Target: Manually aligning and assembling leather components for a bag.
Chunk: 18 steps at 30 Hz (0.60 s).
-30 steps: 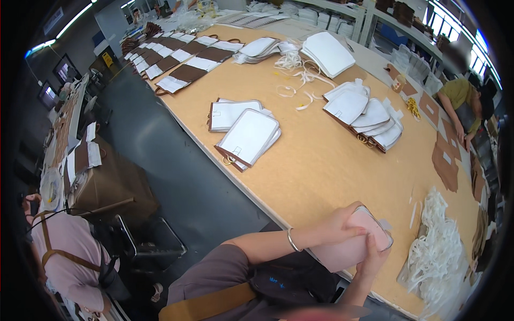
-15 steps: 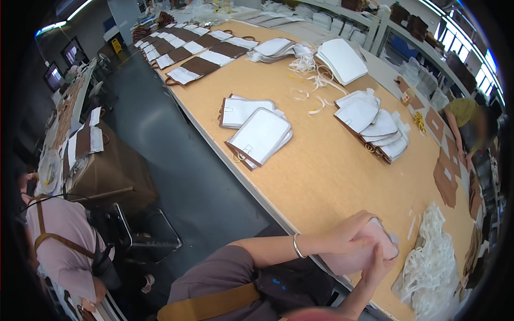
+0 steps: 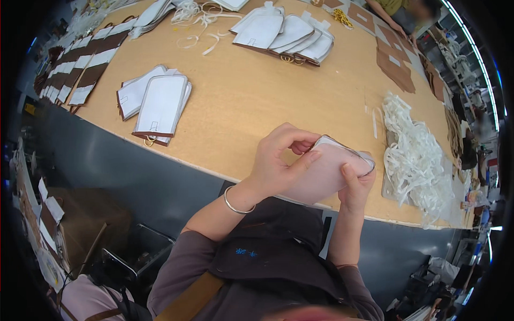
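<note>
Just over the table's near edge, I hold a pale pink bag piece (image 3: 319,177) with a dark, curved rim along its far side. My left hand (image 3: 281,155) pinches its far left corner between thumb and fingers. At the opposite end my right hand (image 3: 357,184) grips it, thumb on the upper face near the rim; the other fingers are mostly hidden. To the left lies a small stack of white panels (image 3: 162,101) with brown ends and gold rings. A second fanned stack of white panels (image 3: 262,29) lies farther back.
The large tan table (image 3: 225,112) fills the middle. A heap of white strips (image 3: 415,155) lies to the right. Brown pieces (image 3: 394,67) are at the far right, near a person (image 3: 393,10). Rows of brown-and-white pieces (image 3: 88,67) stand far left. A metal-framed chair (image 3: 139,249) is behind the table edge.
My view has turned right, so the table appears shifted left and up. My left hand has drawn back to the left corner of the piece; my right hand still grips the other end.
</note>
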Motion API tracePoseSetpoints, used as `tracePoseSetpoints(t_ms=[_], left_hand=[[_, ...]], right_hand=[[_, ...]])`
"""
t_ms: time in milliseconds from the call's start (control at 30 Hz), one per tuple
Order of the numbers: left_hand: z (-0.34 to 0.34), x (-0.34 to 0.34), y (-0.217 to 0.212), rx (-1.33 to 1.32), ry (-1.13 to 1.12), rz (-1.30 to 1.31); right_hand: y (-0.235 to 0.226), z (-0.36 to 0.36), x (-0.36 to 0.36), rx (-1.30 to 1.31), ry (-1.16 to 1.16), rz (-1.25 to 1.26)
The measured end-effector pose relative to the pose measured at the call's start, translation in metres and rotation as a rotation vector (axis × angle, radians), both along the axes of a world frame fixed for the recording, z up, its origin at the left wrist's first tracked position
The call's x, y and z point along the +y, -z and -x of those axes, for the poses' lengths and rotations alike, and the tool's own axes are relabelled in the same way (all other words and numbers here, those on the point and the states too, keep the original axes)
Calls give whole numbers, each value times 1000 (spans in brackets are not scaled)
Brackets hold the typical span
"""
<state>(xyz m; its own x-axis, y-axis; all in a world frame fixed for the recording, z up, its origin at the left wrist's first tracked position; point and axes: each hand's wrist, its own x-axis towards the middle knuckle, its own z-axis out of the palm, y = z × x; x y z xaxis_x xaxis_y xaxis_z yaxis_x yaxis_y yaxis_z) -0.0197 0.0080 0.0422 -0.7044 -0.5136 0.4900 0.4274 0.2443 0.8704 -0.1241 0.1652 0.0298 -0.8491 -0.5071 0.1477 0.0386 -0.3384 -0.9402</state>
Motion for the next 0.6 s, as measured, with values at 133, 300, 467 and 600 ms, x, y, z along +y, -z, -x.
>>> tracePoseSetpoints(t_ms=[133,300,467,600], left_hand=[[3,2,4,46,30,-29],[5,2,9,98,64,-130],[3,6,7,73,-215,314],[-1,22,5,101,-420,508]], right_hand=[[-1,0,2,-6,4,19],[4,-1,6,-19,-10,17],[5,-3,7,-8,-4,-1],[8,-7,5,-20,45,36]])
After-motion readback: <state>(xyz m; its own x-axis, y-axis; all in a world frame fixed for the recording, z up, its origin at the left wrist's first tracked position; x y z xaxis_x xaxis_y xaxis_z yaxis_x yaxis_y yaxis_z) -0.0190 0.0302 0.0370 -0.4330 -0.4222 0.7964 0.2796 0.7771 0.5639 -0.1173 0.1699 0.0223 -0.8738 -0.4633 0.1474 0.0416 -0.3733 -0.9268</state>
